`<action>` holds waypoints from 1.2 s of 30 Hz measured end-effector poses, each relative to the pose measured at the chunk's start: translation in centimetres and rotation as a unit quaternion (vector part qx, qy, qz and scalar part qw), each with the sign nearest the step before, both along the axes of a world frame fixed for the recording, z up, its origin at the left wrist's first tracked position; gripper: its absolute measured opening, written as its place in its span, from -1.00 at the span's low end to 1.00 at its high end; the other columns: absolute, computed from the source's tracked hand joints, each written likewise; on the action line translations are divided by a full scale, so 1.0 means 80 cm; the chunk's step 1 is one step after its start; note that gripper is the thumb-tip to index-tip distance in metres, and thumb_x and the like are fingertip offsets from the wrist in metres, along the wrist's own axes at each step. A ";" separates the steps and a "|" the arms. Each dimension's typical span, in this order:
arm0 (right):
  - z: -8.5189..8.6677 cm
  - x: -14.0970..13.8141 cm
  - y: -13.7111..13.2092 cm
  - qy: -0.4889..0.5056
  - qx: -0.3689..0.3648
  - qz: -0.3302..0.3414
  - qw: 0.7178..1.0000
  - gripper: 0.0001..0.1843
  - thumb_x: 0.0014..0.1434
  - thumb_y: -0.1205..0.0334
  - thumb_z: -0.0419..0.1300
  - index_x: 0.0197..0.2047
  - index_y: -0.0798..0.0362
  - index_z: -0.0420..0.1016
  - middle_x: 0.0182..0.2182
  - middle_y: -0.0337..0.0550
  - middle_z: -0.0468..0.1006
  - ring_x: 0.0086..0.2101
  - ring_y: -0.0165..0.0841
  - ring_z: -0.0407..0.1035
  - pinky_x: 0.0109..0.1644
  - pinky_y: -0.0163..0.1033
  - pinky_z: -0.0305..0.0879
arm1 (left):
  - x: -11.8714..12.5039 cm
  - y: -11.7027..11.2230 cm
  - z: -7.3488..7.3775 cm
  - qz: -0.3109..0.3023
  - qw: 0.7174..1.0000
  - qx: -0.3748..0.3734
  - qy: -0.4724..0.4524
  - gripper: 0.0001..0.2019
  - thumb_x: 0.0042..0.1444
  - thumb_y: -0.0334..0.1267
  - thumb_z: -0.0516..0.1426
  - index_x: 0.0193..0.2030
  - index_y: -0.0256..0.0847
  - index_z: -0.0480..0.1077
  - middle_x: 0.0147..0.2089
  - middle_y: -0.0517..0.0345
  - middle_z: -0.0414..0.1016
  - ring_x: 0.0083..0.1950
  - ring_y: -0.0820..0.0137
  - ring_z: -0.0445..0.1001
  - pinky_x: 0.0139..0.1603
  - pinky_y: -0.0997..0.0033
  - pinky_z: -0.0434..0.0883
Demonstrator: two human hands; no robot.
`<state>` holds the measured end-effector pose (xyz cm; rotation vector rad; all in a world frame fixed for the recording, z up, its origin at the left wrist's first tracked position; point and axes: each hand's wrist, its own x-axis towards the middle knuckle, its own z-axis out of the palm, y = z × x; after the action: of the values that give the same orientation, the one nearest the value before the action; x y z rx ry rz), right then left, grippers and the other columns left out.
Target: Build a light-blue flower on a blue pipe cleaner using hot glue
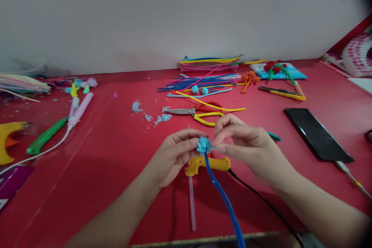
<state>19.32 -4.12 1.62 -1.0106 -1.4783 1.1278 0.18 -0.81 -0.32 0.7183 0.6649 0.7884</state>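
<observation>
A light-blue fluffy flower (204, 145) on a long blue pipe-cleaner stem (222, 195) is held up over the red table. My left hand (177, 151) grips the flower head from the left, thumb and fingers closed on its edge. From the right, my right hand (247, 143) pinches the petals on the other side. The stem hangs free and runs down toward the table's front edge. Beneath the flower lies a yellow glue gun (215, 163) with a clear glue stick (192, 205) in its back end; the hands partly hide it.
Scissors (193, 112) with red and yellow handles lie beyond the hands, near light-blue fluff scraps (162, 119). Behind are pipe cleaners (203, 81) and two blue pompoms (195, 89). A phone (318, 133) lies right; a pink hot tool (81, 109) and green-handled tool (48, 136) lie left.
</observation>
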 end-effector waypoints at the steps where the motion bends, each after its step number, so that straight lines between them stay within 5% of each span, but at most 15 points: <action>1: -0.002 -0.002 0.000 0.014 -0.016 0.005 1.000 -0.96 0.10 0.26 0.33 -0.35 -0.09 0.60 -0.29 -0.24 0.41 -0.16 -0.38 0.33 -0.02 -0.22 0.30 | 0.000 0.000 0.000 -0.003 1.000 -0.004 -0.004 -0.86 -0.03 -0.36 0.32 -0.27 -0.26 0.60 -0.31 0.14 0.60 -0.33 0.51 0.51 -0.24 0.61 0.44; 16: -0.011 -0.013 0.000 0.070 -0.049 -0.003 0.996 -0.96 0.06 0.22 0.35 -0.35 -0.05 0.61 -0.32 -0.24 0.34 -0.27 -0.40 0.31 -0.10 -0.21 0.30 | 0.006 -0.003 0.000 -0.008 0.999 -0.041 -0.021 -0.83 -0.10 -0.37 0.35 -0.30 -0.29 0.59 -0.37 0.13 0.59 -0.38 0.50 0.52 -0.32 0.60 0.44; 29: 0.005 0.004 0.004 -0.175 0.150 -0.013 0.973 -0.91 0.21 0.31 0.19 -0.27 -0.03 0.53 -0.27 -0.14 0.45 -0.15 -0.29 0.36 -0.05 -0.11 0.31 | 0.006 -0.003 0.003 -0.010 0.999 -0.034 -0.025 -0.84 -0.11 -0.37 0.36 -0.32 -0.28 0.61 -0.38 0.14 0.58 -0.38 0.52 0.50 -0.31 0.62 0.45; 36: 0.008 0.015 0.003 -0.317 0.278 -0.001 0.907 -0.88 0.28 0.31 0.09 -0.22 -0.02 0.45 -0.22 -0.11 0.46 -0.16 -0.29 0.30 -0.07 -0.10 0.26 | 0.005 -0.003 0.000 0.005 1.000 -0.016 0.025 -0.84 -0.10 -0.33 0.36 -0.30 -0.24 0.61 -0.36 0.11 0.59 -0.36 0.47 0.51 -0.27 0.57 0.46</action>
<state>20.49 -3.84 2.29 -0.9983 -2.1465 0.3059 0.58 -1.03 -0.28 0.7080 0.7258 0.7682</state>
